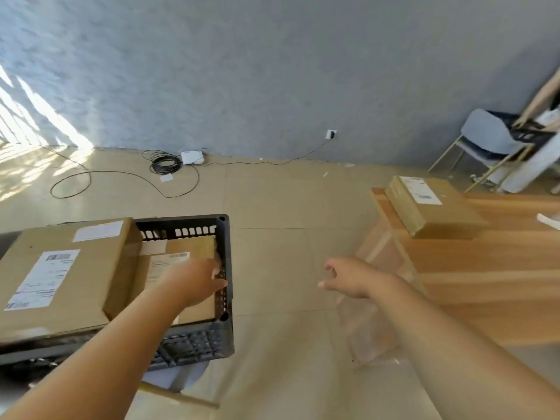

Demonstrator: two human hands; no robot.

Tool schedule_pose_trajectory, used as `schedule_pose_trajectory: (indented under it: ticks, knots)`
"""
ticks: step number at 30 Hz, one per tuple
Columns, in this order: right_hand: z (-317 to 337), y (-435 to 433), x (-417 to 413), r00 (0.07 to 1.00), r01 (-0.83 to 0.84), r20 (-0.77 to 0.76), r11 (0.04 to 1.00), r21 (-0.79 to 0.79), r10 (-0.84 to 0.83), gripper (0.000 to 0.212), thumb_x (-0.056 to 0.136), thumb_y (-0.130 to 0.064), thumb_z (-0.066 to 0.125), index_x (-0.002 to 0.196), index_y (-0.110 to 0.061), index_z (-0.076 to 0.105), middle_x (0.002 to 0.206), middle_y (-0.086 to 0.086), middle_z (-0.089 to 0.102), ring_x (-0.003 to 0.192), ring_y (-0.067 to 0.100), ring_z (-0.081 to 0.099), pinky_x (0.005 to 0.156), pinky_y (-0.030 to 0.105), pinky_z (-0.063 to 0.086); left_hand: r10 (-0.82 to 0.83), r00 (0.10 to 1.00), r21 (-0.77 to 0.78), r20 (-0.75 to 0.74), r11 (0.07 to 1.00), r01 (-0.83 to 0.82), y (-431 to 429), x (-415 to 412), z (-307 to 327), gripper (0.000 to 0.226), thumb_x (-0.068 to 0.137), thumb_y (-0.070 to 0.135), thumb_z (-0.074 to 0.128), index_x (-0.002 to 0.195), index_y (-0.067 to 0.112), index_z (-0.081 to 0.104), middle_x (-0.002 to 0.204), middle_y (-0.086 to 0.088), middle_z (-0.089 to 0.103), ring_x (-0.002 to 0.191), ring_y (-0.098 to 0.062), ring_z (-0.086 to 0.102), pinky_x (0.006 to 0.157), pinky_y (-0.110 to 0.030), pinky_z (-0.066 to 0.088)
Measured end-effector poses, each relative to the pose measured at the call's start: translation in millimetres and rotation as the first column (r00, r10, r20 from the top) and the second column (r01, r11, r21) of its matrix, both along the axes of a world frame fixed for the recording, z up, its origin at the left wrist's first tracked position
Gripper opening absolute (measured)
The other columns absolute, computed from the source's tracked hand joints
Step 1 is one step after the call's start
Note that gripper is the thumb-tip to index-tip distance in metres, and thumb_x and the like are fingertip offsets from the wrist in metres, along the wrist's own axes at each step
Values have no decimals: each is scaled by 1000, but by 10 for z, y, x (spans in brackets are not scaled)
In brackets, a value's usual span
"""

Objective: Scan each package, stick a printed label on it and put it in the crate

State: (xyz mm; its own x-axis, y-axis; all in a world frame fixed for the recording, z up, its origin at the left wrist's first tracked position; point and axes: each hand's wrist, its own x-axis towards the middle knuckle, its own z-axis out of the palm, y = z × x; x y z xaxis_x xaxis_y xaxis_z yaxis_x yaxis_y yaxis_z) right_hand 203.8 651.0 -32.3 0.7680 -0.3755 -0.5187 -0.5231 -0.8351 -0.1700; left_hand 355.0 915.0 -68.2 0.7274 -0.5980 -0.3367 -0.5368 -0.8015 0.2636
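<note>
A dark plastic crate (225, 256) stands on the floor at the lower left. Inside it lies a cardboard package (181, 247) with a white label on top. A larger labelled package (69, 277) rests across the crate's left side. My left hand (198, 281) is over the smaller package near the crate's right wall, fingers loosely curled, holding nothing that I can see. My right hand (351, 277) hovers open above the floor between the crate and the wooden table (485, 268). One more labelled package (433, 204) sits on the table's far corner.
Cables (165, 163) and a white box (192, 157) lie by the grey wall with a socket (331, 134). A grey chair (491, 137) stands at the far right behind the table. A cardboard piece (178, 395) lies on the floor near the crate.
</note>
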Motion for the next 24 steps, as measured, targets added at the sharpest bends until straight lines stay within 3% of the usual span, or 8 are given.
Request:
schedule_pose_trajectory:
  ticks: [6, 12, 18, 24]
  knots:
    - [25, -906, -1210, 988, 153, -3, 988, 28, -153, 63, 89, -46, 58, 141, -13, 42, 139, 9, 49, 123, 26, 49, 91, 28, 39, -136, 990, -14, -42, 991, 136, -1065, -891, -61, 45, 89, 53, 48, 124, 26, 52, 122, 1, 59, 105, -18, 58, 90, -33, 48]
    - [-22, -1651, -2101, 944, 330, -14, 943, 36, -330, 53, 90, -43, 59, 131, -13, 49, 125, 7, 56, 110, 25, 54, 86, 33, 45, -244, 965, -48, -100, 970, 240, -2004, -1546, -200, 41, 88, 53, 50, 121, 28, 54, 119, 3, 59, 102, -17, 58, 90, -32, 48]
    - [-119, -2367, -2519, 880, 475, -15, 880, 0, -475, 60, 92, -48, 55, 140, -16, 40, 138, 5, 48, 121, 24, 49, 95, 36, 43, -313, 939, -75, -143, 949, 305, -2897, -1760, -384, 37, 87, 54, 52, 114, 30, 58, 111, 7, 63, 98, -13, 60, 86, -28, 48]
    - [-261, -3203, -2508, 840, 542, -25, 840, -24, -543, 57, 92, -49, 54, 138, -19, 42, 134, 2, 52, 110, 21, 56, 88, 35, 48, -271, 928, -148, -255, 959, 239, -3888, -1643, -623, 32, 86, 51, 55, 109, 29, 62, 108, 6, 63, 94, -13, 59, 82, -25, 47]
